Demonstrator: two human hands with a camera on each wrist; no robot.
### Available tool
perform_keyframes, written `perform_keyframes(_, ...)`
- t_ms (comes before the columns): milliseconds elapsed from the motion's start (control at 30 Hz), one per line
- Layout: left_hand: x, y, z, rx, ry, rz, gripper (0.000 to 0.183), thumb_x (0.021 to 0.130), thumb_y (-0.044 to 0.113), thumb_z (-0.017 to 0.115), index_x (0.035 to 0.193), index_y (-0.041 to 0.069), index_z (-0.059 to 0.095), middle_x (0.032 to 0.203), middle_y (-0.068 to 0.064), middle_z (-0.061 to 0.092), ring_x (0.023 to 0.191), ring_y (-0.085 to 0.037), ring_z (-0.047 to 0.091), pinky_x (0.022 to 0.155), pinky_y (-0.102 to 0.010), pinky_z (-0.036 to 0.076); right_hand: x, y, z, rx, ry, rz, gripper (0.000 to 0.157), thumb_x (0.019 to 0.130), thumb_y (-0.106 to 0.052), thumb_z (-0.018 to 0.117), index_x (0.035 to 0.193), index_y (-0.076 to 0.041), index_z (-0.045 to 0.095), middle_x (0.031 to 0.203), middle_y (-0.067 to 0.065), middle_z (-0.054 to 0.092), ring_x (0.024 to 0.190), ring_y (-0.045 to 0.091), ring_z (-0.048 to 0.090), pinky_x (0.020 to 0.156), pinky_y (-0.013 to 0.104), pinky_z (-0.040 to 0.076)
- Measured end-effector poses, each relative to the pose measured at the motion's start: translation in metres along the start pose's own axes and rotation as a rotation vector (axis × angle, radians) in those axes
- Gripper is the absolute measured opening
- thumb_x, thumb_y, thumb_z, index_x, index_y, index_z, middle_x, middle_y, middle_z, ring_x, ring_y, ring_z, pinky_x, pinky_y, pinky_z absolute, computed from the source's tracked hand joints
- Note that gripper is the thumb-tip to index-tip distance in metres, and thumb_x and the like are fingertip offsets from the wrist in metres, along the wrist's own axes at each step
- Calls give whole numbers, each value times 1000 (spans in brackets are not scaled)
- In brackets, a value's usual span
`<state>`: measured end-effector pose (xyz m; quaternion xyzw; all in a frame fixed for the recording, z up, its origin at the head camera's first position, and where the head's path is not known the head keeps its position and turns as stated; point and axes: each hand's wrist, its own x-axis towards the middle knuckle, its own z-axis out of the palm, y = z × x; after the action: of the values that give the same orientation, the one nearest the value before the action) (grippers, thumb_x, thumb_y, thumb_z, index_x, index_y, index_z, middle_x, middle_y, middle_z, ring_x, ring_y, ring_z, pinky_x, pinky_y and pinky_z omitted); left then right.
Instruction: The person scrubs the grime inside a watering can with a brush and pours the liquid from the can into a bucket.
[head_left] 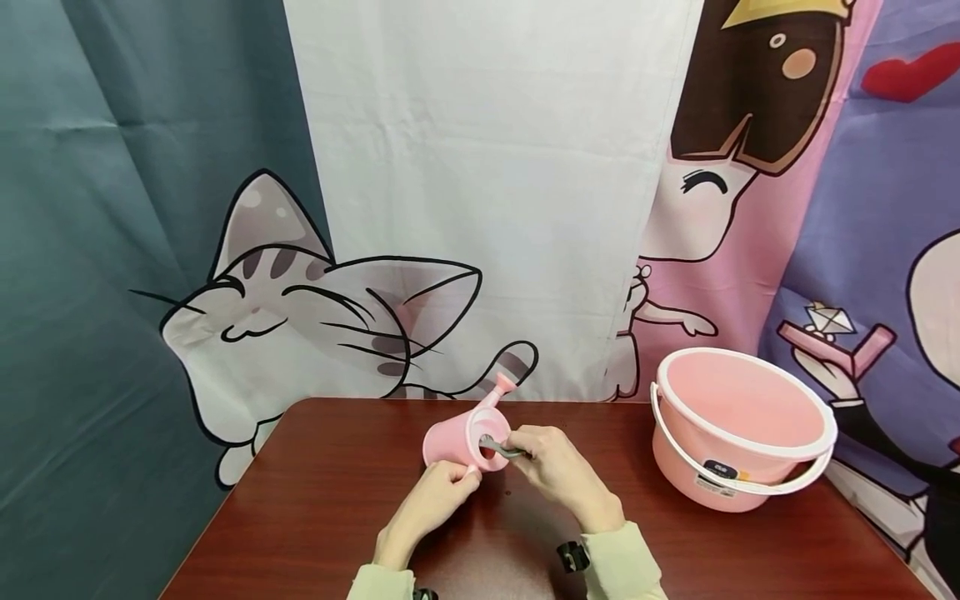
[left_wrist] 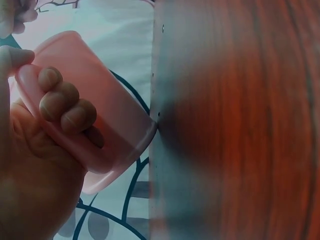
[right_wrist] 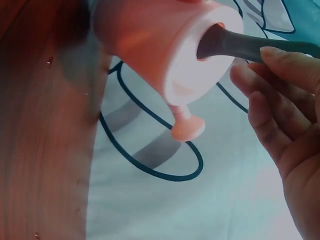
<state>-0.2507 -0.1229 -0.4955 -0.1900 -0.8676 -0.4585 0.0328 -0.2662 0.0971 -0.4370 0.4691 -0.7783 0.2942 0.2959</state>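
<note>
A pink watering can (head_left: 447, 439) is tilted over the table, its mouth turned toward me and its spout pointing up and away to the right. My left hand (head_left: 435, 498) grips the can's handle (left_wrist: 92, 155), fingers curled through the loop. Between thumb and fingers my right hand (head_left: 558, 471) pinches a long grey-green handled tool (right_wrist: 250, 46). That tool's far end goes in through the can's opening, and most of its head is hidden inside. In the left wrist view the can's bottom edge comes right at the table's surface.
On the right of the brown table (head_left: 315, 500) stands a pink bucket (head_left: 716, 467) with a white rim and its white handle lowered to the front. Small drops dot the wood near the can. A printed cartoon curtain (head_left: 487, 150) hangs right behind the table's back edge.
</note>
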Motion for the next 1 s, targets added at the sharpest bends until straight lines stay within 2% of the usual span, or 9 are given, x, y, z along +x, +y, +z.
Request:
perform_keyframes(133,0,1,1,-2,-8,14,45,93,20,57,53,15,36,49,11,25,47,-2,24,44,-22,20,-2,3,3,-8,34,9,21,74,5,79,78,-12,67,73,-9,56,65,3,48,60,15,41)
perform_keyframes(367,0,3,2,6,-7,17,45,92,19,57,53,16,35,49,13,23,48,-3,23,45,-22,20,-8,10,20,-53,93,15,20,74,4,80,81,-11,69,77,-7,59,67,4,53,62,15,44)
perform_keyframes(700,2,3,2,39,-5,27,44,92,20,57,53,17,37,50,13,23,48,-2,23,45,-22,21,-13,16,38,-108,139,23,22,69,5,82,81,-9,70,80,-4,60,75,11,56,68,22,47)
perform_keyframes(867,1,4,3,41,-7,20,44,92,20,57,53,17,36,50,13,23,47,-2,22,45,-22,20,-12,12,44,-116,124,38,14,78,0,76,84,-10,68,84,-3,61,80,13,57,71,23,48)
perform_keyframes(1000,1,3,2,51,7,24,45,92,20,57,53,16,36,50,13,22,47,-2,21,45,-22,20,-12,11,47,-128,127,9,14,80,0,73,84,-11,66,84,-3,59,79,12,55,70,22,47)
